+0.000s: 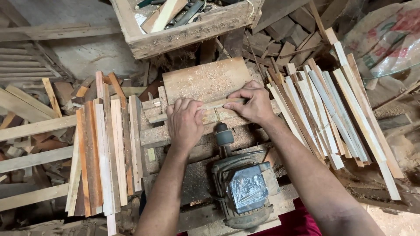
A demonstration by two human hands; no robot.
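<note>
My left hand (185, 122) and my right hand (251, 104) press a thin wooden strip (213, 105) flat across a dusty wooden bench (205, 81). The strip lies crosswise, just in front of the tip of a drill bit that sticks out of a dark chuck (224, 136). That chuck sits on the shaft of a grey electric motor (246, 190) mounted near my body. My left hand covers the strip's left part, and my right fingers pinch its right end. Sawdust covers the bench around the strip.
A stack of thin wooden slats (107, 153) lies to the left, and a larger fanned pile of slats (332, 113) to the right. A wooden crate with tools (188, 26) stands at the back. Offcuts (284, 39) and a printed sack (385, 39) fill the far right.
</note>
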